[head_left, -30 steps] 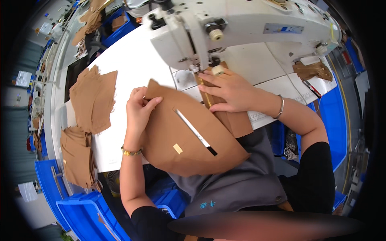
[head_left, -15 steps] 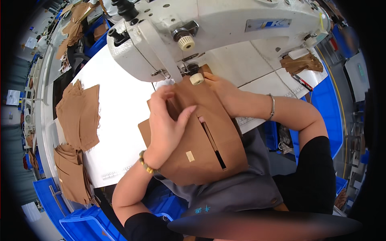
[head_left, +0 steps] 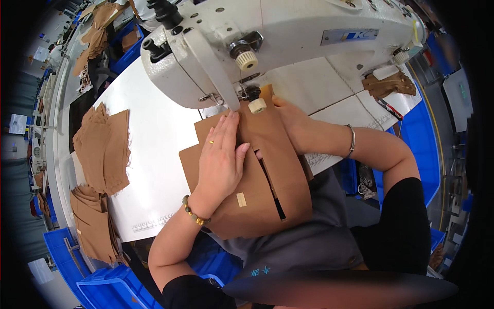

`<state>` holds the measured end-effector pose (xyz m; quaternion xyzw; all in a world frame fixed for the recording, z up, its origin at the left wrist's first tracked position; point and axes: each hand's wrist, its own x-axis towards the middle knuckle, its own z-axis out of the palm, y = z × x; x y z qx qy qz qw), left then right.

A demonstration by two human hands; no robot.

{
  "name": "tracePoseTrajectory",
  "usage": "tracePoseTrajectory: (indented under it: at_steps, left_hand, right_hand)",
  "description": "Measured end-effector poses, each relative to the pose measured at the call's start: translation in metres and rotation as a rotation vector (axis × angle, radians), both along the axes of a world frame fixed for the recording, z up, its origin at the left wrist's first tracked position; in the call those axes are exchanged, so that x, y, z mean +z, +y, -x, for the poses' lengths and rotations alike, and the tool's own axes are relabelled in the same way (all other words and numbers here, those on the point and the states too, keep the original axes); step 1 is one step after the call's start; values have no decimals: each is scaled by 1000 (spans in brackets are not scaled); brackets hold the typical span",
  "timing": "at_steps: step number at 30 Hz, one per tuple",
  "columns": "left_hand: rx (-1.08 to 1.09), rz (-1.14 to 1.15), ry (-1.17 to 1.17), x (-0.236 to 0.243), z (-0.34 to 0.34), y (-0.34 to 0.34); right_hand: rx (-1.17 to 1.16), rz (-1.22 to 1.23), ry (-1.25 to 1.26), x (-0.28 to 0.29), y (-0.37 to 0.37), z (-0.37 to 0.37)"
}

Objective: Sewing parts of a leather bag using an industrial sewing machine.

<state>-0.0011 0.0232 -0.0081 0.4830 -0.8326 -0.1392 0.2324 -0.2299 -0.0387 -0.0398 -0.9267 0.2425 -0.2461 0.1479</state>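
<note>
Our left hand [head_left: 221, 159] lies flat on the brown fabric piece [head_left: 283, 175], fingers straight and together, thumb slightly apart. Our right hand [head_left: 296, 126] goes behind the fabric's right edge; its fingers are mostly hidden, so we cannot tell whether they grip. The fabric spreads under and right of our left fingers, its slot [head_left: 277, 198] nearer us than they are. The sewing machine [head_left: 206, 56] stands just beyond our left fingertips; 2 brown stacks [head_left: 105, 152] lie well left of them.
</note>
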Motion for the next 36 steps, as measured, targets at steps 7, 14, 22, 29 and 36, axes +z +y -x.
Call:
tracePoseTrajectory:
  at_steps: [7,14,22,29,36]
  left_hand:
    - [70,86,-160,-4,0,2]
    - [29,89,-179,-1,-4,-3]
    - [34,115,-153,-2,-2,-3]
    - [30,103,-138,-1,-3,-6]
    - [82,148,-137,-9,-12,-29]
  right_hand:
    - [-11,136,-3,-12,-4,-1]
    - [-25,144,6,-16,-2,-1]
    - [-11,107,-32,-22,-4,-2]
    - [-18,27,-45,-15,-5,-5]
    - [-15,146,107,3,-1,1]
